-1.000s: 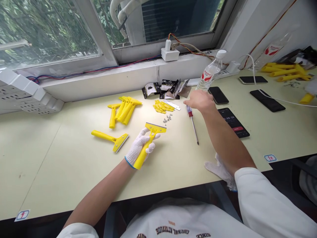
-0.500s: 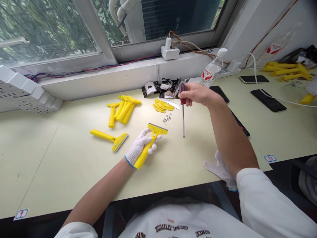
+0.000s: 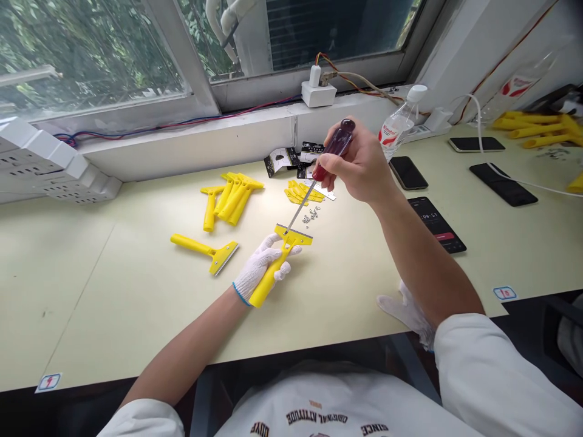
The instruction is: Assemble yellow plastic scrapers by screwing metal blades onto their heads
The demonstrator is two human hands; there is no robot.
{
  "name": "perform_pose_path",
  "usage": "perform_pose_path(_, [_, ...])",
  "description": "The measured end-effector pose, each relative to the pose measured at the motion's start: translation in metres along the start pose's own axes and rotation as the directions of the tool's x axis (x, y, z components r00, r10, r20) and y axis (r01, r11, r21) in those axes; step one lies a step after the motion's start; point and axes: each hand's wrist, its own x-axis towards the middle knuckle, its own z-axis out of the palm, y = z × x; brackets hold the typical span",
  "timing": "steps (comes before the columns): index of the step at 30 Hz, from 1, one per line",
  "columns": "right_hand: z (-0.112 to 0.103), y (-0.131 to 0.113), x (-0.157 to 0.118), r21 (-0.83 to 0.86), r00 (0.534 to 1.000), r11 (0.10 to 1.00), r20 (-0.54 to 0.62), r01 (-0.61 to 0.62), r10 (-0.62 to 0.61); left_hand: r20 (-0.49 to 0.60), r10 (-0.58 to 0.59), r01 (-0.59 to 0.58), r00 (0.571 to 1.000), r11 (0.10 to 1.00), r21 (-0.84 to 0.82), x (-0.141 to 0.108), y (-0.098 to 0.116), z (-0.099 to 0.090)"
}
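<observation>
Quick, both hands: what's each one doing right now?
Left hand: closed, holding a yellow scraper.
Right hand: closed, gripping a screwdriver.

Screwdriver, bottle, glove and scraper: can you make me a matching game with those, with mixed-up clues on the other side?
1. Screwdriver
2. Bottle
3. Loose glove
4. Held scraper

A. Has a white cap
B. Yellow, in the gloved left hand
C. Has a dark red handle, in the bare right hand
D. White, lying near the front edge of the table

Right pairs: 1-C, 2-A, 3-D, 4-B
</observation>
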Motion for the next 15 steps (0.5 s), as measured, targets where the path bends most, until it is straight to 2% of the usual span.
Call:
perform_pose_path(9, [0.0044, 0.0001, -0.0008, -0.003, 1.0, 1.0, 0.006, -0.02, 0.02, 0.017, 0.007, -0.007, 1.0, 1.0, -0.001, 0.0004, -0.0016, -0.0011])
perform_pose_path(15, [0.0064, -0.008, -0.0052, 0.026, 0.999, 1.0, 0.036, 0.01, -0.01, 0.004, 0.004, -0.004, 1.0, 1.0, -0.003, 0.0016, -0.0024, -0.0018])
